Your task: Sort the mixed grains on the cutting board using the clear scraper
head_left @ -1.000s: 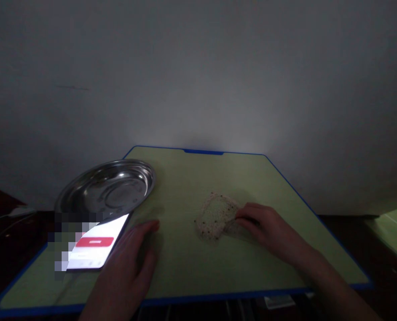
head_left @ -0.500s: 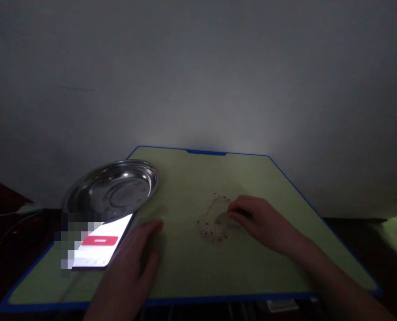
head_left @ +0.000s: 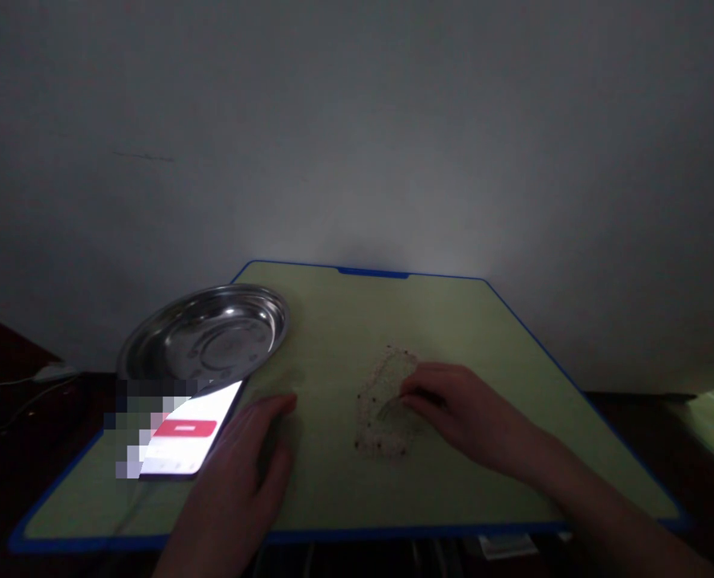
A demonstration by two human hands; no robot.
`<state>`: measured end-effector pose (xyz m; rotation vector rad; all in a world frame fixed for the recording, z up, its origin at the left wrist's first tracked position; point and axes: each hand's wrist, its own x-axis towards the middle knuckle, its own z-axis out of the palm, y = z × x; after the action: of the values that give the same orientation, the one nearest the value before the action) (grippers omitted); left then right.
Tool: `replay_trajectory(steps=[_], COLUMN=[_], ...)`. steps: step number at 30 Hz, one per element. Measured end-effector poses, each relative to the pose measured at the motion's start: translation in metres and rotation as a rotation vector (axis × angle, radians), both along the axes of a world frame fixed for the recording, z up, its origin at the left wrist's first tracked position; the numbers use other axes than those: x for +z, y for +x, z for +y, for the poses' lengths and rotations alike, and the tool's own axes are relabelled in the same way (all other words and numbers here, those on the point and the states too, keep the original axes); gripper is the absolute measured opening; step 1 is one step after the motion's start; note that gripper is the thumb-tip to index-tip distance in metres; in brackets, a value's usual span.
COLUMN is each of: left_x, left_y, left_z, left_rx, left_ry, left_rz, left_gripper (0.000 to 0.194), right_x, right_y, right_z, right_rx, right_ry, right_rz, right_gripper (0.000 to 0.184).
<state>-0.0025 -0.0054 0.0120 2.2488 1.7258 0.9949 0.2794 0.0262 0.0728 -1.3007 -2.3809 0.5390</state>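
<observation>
A patch of pale grains with dark specks [head_left: 384, 405] lies spread on a green board with a blue rim [head_left: 345, 337]. My right hand [head_left: 462, 417] rests palm down on the right side of that patch, fingertips pushed into the grains, fingers close together. My left hand [head_left: 245, 470] lies flat on the board near its front edge, fingers stretched out, holding nothing, just right of a lit phone [head_left: 185, 437].
A shiny steel plate [head_left: 204, 337] sits at the board's back left, partly over the edge. The phone leans against it. A grey wall rises behind. Dark floor and a cable [head_left: 14, 389] lie to the left.
My right hand has slid left across the grains, pushing the patch narrower and more to the left. The left hand has stayed put.
</observation>
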Motion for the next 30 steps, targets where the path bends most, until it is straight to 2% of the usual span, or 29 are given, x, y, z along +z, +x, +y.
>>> replay_trajectory(steps=[4,10,20,26,30], left_x=[0.001,0.003,0.002,0.006,0.006], left_y=[0.0,0.001,0.001,0.002,0.001], left_z=[0.0,0.0,-0.001,-0.002,-0.003], left_rx=[-0.007,0.009,-0.003,-0.002,0.012], left_ry=[0.002,-0.002,0.017,-0.012,-0.012], left_rz=[-0.01,-0.015,-0.004,-0.037,-0.044], left_gripper=[0.031,0.03,0.031,0.03,0.031], right_x=[0.002,-0.008,-0.005,-0.009,-0.007], right_y=[-0.001,-0.014,0.005,-0.004,0.0], right_z=[-0.007,-0.011,0.007,0.001,-0.004], right_rx=[-0.006,0.042,-0.045,-0.023,-0.005], right_ry=[0.0,-0.054,-0.014,-0.032,-0.034], right_rz=[0.032,-0.01,-0.012,-0.031,-0.003], right_gripper=[0.014,0.015,0.016,0.015,0.015])
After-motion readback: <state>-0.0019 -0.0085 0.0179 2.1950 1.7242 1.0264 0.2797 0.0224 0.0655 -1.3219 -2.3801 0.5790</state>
